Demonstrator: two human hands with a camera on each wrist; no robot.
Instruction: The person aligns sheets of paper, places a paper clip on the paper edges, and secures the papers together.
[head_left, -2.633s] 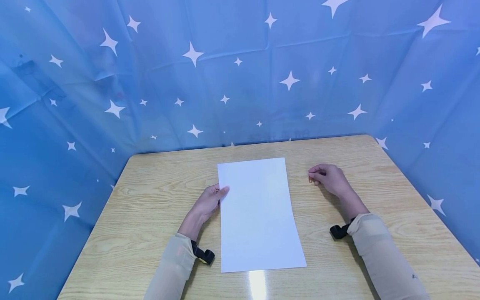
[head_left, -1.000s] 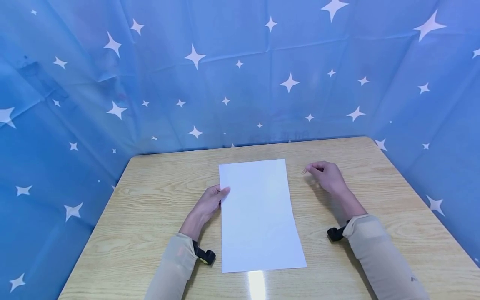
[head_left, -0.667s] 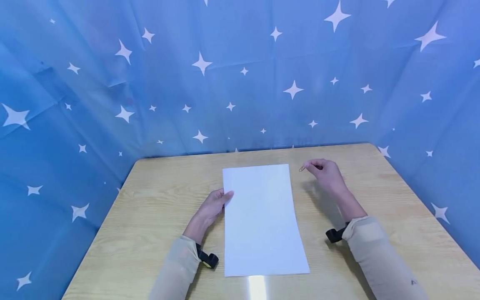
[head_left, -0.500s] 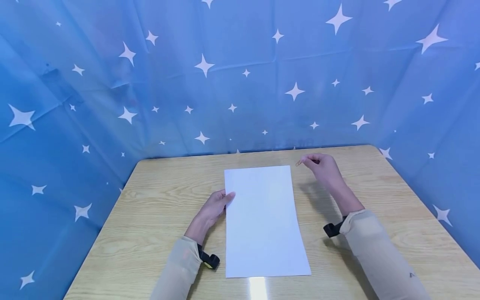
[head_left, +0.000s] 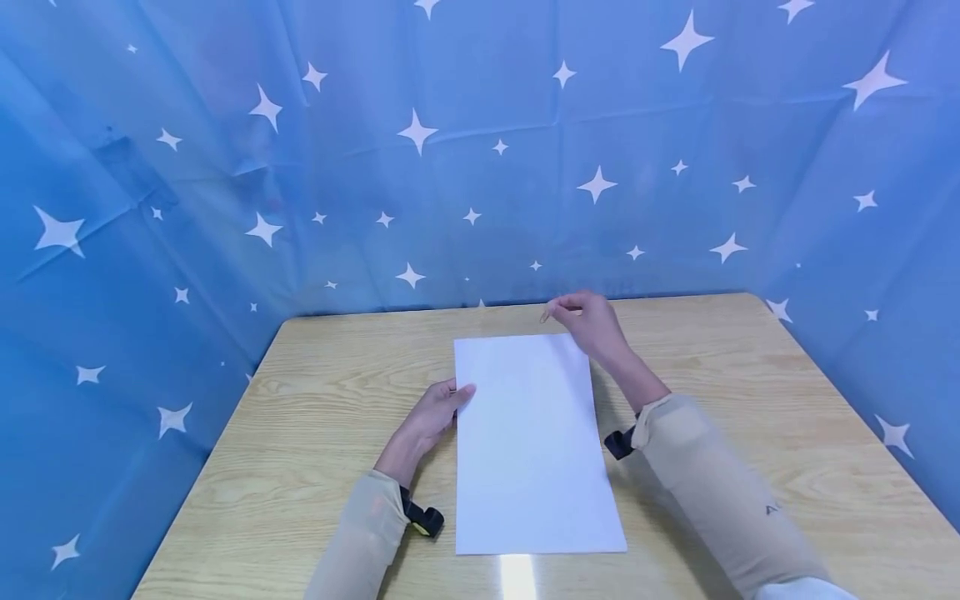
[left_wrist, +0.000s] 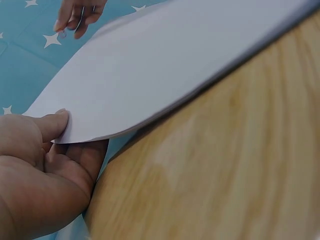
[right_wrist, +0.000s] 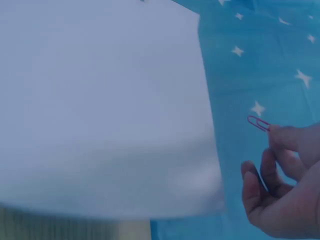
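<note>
A white sheet of paper (head_left: 528, 442) lies lengthwise on the wooden table (head_left: 315, 417). My left hand (head_left: 438, 408) pinches its left edge, thumb on top and fingers under; the left wrist view shows the paper (left_wrist: 165, 85) lifted slightly off the wood there, with my left hand (left_wrist: 55, 145) at that edge. My right hand (head_left: 581, 317) hovers over the far edge of the sheet and pinches a small pink paper clip (right_wrist: 258, 123) between thumb and forefinger. In the right wrist view my right hand (right_wrist: 285, 185) holds the clip just beyond the paper (right_wrist: 100, 100).
Blue cloth with white stars (head_left: 480, 150) walls the table at the back and on both sides. A black camera strap sits on each wrist.
My right hand has lifted the paper clip from the table at the right and carried it left, up to the far edge of the paper. The left hand has stayed put.
</note>
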